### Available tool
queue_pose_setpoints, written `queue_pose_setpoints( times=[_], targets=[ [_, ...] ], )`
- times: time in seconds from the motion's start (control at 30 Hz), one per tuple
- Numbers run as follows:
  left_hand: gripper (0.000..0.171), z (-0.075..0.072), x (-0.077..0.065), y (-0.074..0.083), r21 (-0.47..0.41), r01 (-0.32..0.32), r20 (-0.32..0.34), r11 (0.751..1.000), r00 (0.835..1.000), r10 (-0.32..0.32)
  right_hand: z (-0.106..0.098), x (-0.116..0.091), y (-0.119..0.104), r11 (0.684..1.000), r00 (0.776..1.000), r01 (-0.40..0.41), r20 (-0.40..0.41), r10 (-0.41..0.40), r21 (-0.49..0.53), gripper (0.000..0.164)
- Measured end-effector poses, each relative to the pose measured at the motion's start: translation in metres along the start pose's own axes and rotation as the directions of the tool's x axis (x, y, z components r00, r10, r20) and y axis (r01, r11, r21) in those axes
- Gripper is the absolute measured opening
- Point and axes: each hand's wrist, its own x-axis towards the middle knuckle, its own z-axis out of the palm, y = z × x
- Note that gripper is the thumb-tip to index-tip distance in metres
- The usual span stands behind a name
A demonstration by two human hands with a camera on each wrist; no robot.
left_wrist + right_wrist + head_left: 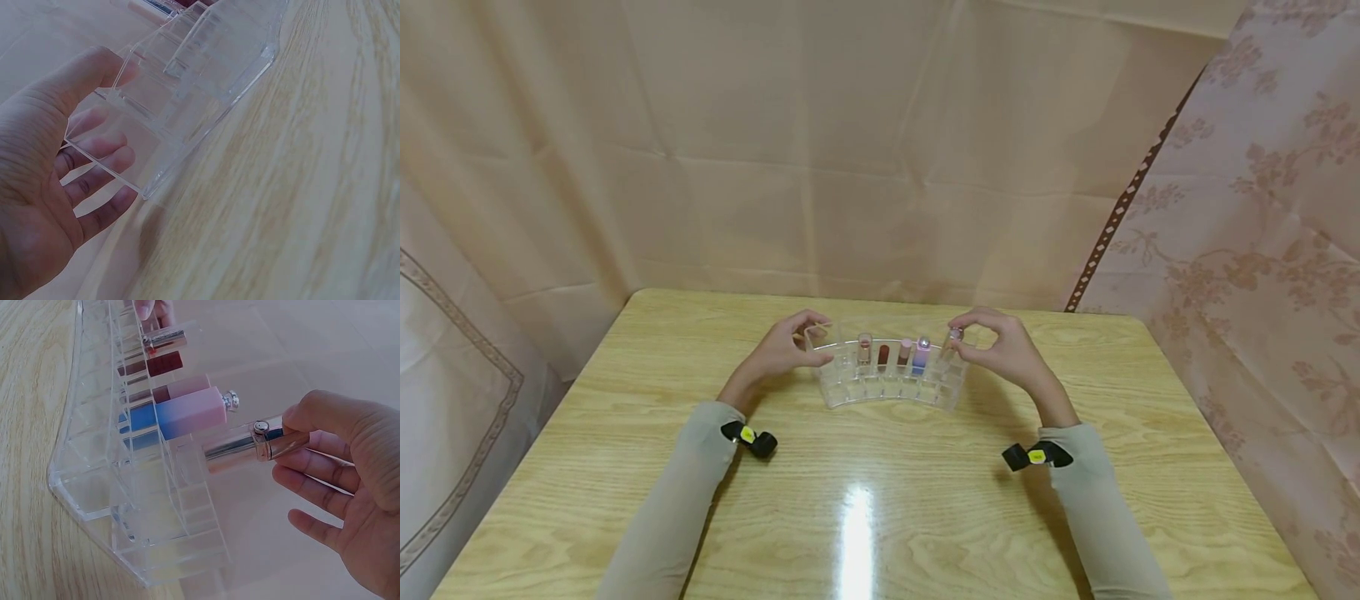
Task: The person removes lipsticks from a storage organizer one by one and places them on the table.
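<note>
A clear, curved lipstick organizer (895, 389) with stepped rows stands on the table. The left hand (793, 343) grips its left end, thumb on the front side and fingers behind, seen closely in the left wrist view. Between thumb and fingers, the right hand (350, 469) pinches a shiny rose-gold lipstick tube (240, 447), its lower end at the organizer's back row near the right end. Beside it stand a pink-and-blue lipstick (181, 419), a pink-capped one (905, 352), a dark red one (883, 355) and a clear-capped one (865, 348).
The wood-grain table (925, 508) extends around the organizer, with a bright glare near its front. A beige curtain (850, 167) hangs behind it, and patterned cloth (1262, 233) hangs on the right. Each sleeved wrist wears a small black camera (763, 444).
</note>
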Motion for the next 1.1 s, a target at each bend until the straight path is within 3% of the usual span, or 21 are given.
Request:
queue_pose_setpoints(
  times=[0.33, 0.63, 0.87, 1.1],
  targets=[
    [0.06, 0.001, -0.002, 0.001, 0.002, -0.006, -0.003, 1.0, 1.0, 0.006, -0.001, -0.001, 0.0, 0.999, 0.999, 0.043, -0.015, -0.043, -0.011, 0.024],
    [0.059, 0.001, 0.0, -0.001, 0.009, -0.01, -0.002, 1.0, 1.0, 0.01, -0.005, 0.0, -0.011, 0.984, 0.987, 0.127, -0.087, -0.138, -0.123, 0.023],
    [0.062, 0.003, 0.012, -0.03, 0.021, 0.003, -0.007, 1.0, 1.0, -0.002, -0.011, -0.001, -0.014, 0.981, 0.982, 0.134, -0.117, -0.15, -0.139, 0.024],
    [0.061, 0.003, 0.013, -0.038, 0.014, -0.015, -0.023, 1.0, 1.0, 0.015, -0.016, -0.002, -0.01, 0.978, 0.977, 0.138, -0.138, -0.16, -0.154, 0.024]
  ],
)
